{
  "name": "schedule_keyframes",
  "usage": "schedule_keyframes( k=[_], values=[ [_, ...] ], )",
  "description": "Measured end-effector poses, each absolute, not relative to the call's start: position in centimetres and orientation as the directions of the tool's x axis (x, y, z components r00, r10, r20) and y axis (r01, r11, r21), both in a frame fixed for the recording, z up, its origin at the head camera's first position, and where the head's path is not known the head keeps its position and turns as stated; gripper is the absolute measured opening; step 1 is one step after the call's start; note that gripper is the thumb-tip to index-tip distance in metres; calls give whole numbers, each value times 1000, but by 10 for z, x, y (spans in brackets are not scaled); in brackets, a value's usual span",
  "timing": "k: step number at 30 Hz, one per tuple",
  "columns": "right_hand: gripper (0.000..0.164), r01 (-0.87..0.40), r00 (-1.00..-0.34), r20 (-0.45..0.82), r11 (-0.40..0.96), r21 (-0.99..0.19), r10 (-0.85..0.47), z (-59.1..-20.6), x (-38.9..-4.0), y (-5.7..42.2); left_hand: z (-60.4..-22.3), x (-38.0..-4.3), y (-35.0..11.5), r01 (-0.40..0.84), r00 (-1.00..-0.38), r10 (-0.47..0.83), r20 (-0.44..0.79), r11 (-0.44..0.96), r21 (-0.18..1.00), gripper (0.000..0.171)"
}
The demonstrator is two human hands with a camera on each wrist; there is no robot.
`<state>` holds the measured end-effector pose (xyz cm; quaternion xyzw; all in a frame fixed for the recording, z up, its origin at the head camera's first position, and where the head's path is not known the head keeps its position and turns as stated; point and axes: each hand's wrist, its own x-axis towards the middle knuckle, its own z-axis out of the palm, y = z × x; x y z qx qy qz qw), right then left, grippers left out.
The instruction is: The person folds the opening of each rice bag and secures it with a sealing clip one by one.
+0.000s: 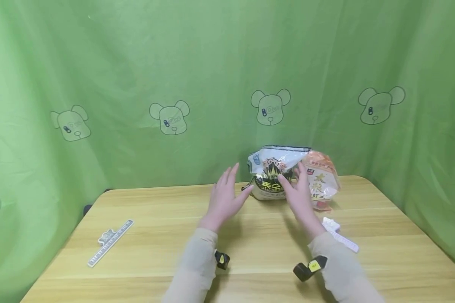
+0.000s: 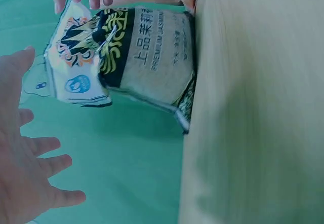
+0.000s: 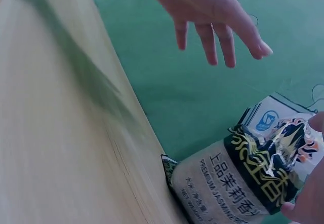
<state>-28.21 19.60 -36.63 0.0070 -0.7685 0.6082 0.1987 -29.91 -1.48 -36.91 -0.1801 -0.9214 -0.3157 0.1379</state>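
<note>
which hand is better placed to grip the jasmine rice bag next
Likely the right hand: it overlaps the right side of the jasmine rice bag in the head view, while the left wrist view shows the left hand apart from the bag.

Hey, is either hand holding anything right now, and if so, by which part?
Nothing is held. The left hand is open, apart from the black-and-white rice bag; the right hand is open close to it, though whether it touches cannot be told.

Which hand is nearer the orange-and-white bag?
Right. In the head view, the right hand is at the orange-and-white bag's left side; the left hand is farther left, by the jasmine rice bag's left edge.
</note>
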Motion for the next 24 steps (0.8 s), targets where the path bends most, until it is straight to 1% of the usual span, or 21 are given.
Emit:
schedule_keyframes(
  k=[4, 9, 14, 18, 21, 24],
  values=[
    [84, -237, -916, 290, 209, -949, 277, -371, -292, 188, -377, -308, -4, 404, -906, 221, 362, 710, 577, 84],
    [82, -238, -901, 292, 196, -951, 320, -378, -301, 182, -383, -314, 4, 367, -925, 182, 333, 651, 664, 85],
    [78, -178, -904, 273, 290, -940, 330, -384, -306, 183, -390, -320, 10, 317, -947, 126, 296, 524, 790, 84],
    [81, -133, -913, 251, 345, -929, 322, -390, -309, 188, -400, -325, 17, 302, -953, 92, 289, 381, 874, 80],
    [83, -137, -914, 252, 341, -930, 318, -392, -311, 193, -410, -330, 25, 317, -948, 117, 295, 311, 896, 77],
    [84, -149, -924, 250, 327, -933, 290, -394, -311, 195, -419, -333, 32, 324, -944, 161, 289, 277, 904, 75]
  ],
)
